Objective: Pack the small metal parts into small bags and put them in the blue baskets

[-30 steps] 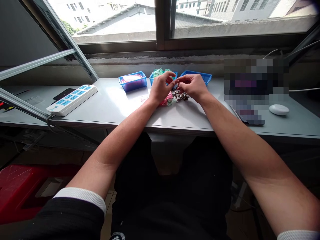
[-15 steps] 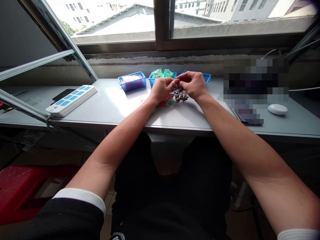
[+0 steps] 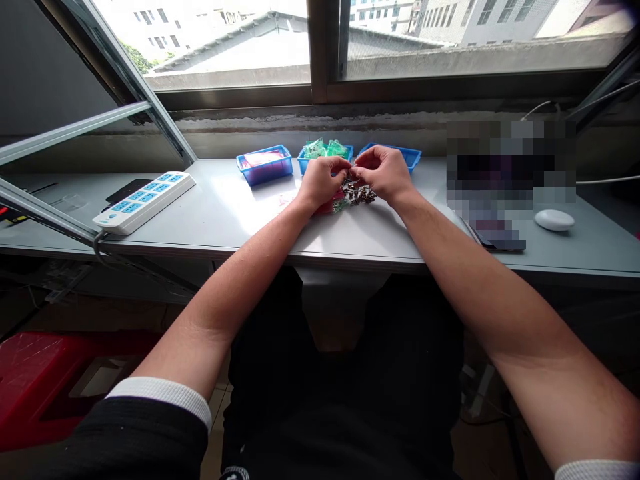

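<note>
My left hand (image 3: 323, 179) and my right hand (image 3: 385, 175) meet fingertip to fingertip above the table, both in a pinch. Whatever sits between the fingers is too small to make out. Just below them lies a pile of small brownish metal pieces (image 3: 364, 194). Beside my left hand, partly covered by it, is a red item (image 3: 327, 207) with a small green piece (image 3: 341, 205) next to it. Behind the hands stand a blue tray with green packets (image 3: 336, 149) and another blue tray (image 3: 413, 159), partly hidden by my right hand.
A blue tray (image 3: 267, 175) with pink contents stands left of the hands. A white power strip (image 3: 145, 202) lies farther left on the table (image 3: 225, 227), beside a metal frame (image 3: 173, 130). To the right are a blurred-out area and a white mouse (image 3: 555, 219).
My right hand has shifted and turned slightly, showing more of the right blue tray. The fingertips remain close together.
</note>
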The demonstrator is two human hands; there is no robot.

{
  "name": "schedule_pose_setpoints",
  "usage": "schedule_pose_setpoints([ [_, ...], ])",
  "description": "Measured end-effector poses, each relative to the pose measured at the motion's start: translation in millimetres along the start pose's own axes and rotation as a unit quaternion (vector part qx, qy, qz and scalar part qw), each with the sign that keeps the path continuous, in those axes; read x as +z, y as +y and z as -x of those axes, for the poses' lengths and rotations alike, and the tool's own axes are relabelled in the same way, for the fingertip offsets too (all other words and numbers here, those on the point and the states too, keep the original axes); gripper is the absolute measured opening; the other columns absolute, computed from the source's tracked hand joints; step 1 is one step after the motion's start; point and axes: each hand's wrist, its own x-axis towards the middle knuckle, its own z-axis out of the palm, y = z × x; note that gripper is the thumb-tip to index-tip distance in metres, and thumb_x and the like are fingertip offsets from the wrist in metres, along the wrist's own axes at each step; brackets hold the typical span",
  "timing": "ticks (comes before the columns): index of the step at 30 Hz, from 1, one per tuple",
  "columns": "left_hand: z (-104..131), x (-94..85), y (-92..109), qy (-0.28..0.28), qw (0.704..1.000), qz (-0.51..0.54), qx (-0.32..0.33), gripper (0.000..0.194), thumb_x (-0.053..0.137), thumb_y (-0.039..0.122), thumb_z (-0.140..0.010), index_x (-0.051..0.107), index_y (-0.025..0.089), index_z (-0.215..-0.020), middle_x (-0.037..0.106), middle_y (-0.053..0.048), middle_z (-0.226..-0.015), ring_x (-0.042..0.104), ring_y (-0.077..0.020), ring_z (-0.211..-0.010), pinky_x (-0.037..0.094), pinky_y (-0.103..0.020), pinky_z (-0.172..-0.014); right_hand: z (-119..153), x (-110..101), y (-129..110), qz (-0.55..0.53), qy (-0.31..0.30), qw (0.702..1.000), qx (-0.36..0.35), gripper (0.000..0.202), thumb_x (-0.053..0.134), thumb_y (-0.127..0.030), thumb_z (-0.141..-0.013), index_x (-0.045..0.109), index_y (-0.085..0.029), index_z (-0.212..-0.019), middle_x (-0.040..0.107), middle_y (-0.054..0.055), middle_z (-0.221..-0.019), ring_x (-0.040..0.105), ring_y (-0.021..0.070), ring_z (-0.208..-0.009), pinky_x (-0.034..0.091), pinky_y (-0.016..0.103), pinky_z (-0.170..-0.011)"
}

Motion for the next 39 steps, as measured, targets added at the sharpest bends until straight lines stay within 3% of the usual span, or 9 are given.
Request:
schedule_pose_setpoints([
  [6,1.3,-0.1,4.6,-0.010,1.000,-0.001,-0.004,0.029,0.078,0.013,-0.104,0.099,0.028,-0.119,0.101,-0.008,-0.128,0.095,-0.0283,-0.121,0.076,-0.046,-0.122,4.4,-2.6,-8.3,0.006,0.009,1.000,0.000,0.026,0.093,-0.007,-0.091,0.079,-0.028,-0.095,0.090,0.004,-0.101,0.091,0.0289,-0.100,0.082,0.052,-0.105],
  [14,2.3,0.7,0.4,-0.017,1.000,0.024,0.003,0.029,0.079,0.017,-0.104,0.098,0.028,-0.123,0.101,-0.006,-0.125,0.095,-0.0263,-0.119,0.079,-0.044,-0.115,5.5,-7.2,-11.6,0.060,0.012,0.998,-0.017,0.019,0.096,-0.015,-0.091,0.084,-0.028,-0.099,0.094,0.006,-0.110,0.091,0.0316,-0.109,0.079,0.052,-0.109],
  [17,0.8,0.5,-1.7,0.006,1.000,-0.009,0.010,0.028,0.079,0.016,-0.104,0.098,0.029,-0.119,0.101,-0.006,-0.126,0.094,-0.0275,-0.122,0.076,-0.044,-0.119,7.5,-9.6,-9.7,0.131,-0.028,0.990,-0.044,0.015,0.093,-0.016,-0.091,0.090,-0.027,-0.101,0.096,0.008,-0.112,0.092,0.0342,-0.111,0.076,0.051,-0.112],
  [21,-0.7,0.8,-5.0,0.023,0.999,-0.027,0.008,0.027,0.079,0.013,-0.106,0.098,0.028,-0.118,0.100,-0.008,-0.126,0.094,-0.0284,-0.117,0.074,-0.045,-0.116,8.4,-8.8,-3.8,0.228,-0.114,0.964,-0.082,0.025,0.085,-0.008,-0.086,0.097,-0.025,-0.099,0.097,0.008,-0.111,0.092,0.0369,-0.112,0.072,0.048,-0.112],
  [27,0.0,0.6,-3.3,0.018,0.999,-0.044,0.003,0.027,0.080,0.010,-0.107,0.099,0.028,-0.115,0.101,-0.008,-0.124,0.093,-0.0309,-0.115,0.074,-0.047,-0.115,8.8,-6.6,-5.4,0.247,-0.134,0.956,-0.081,0.030,0.082,-0.007,-0.083,0.099,-0.025,-0.100,0.098,0.007,-0.108,0.093,0.0359,-0.107,0.072,0.045,-0.106],
  [33,-1.0,2.4,-8.8,0.017,0.999,-0.034,0.005,0.028,0.081,0.012,-0.106,0.099,0.031,-0.114,0.101,-0.005,-0.122,0.092,-0.0303,-0.113,0.075,-0.046,-0.114,10.8,-11.1,-9.6,0.231,-0.086,0.966,-0.074,0.023,0.085,-0.004,-0.085,0.091,-0.025,-0.091,0.096,0.006,-0.101,0.091,0.0353,-0.105,0.073,0.048,-0.107],
  [39,3.6,-1.6,0.3,-0.025,1.000,-0.006,0.006,0.029,0.084,0.016,-0.104,0.099,0.025,-0.127,0.101,-0.009,-0.128,0.095,-0.0304,-0.121,0.075,-0.042,-0.117,1.5,-8.3,-5.5,0.117,0.011,0.992,-0.049,0.018,0.096,-0.014,-0.094,0.084,-0.027,-0.097,0.093,0.007,-0.107,0.089,0.0319,-0.105,0.076,0.052,-0.108],
])
